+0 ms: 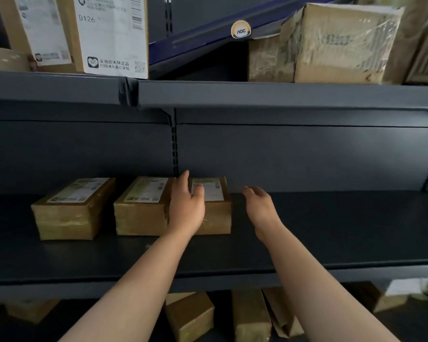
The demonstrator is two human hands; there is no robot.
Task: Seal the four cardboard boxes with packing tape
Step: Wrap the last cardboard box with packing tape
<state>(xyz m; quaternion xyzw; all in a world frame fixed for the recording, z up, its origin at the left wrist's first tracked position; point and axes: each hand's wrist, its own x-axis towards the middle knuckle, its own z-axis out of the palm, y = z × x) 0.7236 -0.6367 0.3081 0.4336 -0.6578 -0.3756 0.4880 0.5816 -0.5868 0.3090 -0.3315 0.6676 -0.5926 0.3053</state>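
Head view looks into a dark grey shelf (331,230) where three small cardboard boxes stand in a row toward the left, each wrapped in glossy tape and bearing a white label on top. The left box (73,208) sits apart from the others and is turned a little askew; the middle box (141,206) and the right box (215,211) stand just beside each other. The left hand (185,206) reaches in over the seam between those two, its fingers straight and pointing toward the back panel, its thumb lying across the label of the right box; it is released, not clasping anything, and covers that box's left part. The right hand (260,206) hovers just to the right of the same box, clear of it, fingers loosely curved and holding nothing. Both forearms are bare. On the upper shelf (257,95) stand a labelled carton (109,33) marked D126 and, farther right, a larger wrapped carton (331,43) covered in crinkled film. Below the working shelf, more brown parcels (190,314) lie at odd angles.
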